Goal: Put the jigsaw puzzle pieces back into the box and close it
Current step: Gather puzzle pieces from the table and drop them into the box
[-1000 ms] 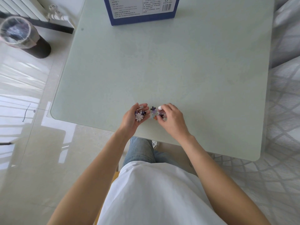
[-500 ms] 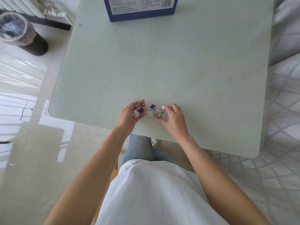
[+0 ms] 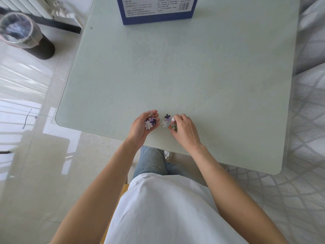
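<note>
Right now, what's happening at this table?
A seated person is gathering loose jigsaw puzzle pieces near the front edge of the pale green glass table. The left hand is cupped, palm up, holding a small pile of white and purple pieces. The right hand is picking at the few pieces left on the table. The blue cardboard box stands at the table's far edge, nothing being put into it yet.

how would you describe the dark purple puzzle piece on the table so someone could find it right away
Start at the near edge of the pale green table, where the two hands meet. Between the cupped left hand and the right hand lies a small cluster of loose pieces. The dark purple piece is farthest from the person, the only dark one there; its neighbours are pale.
</note>
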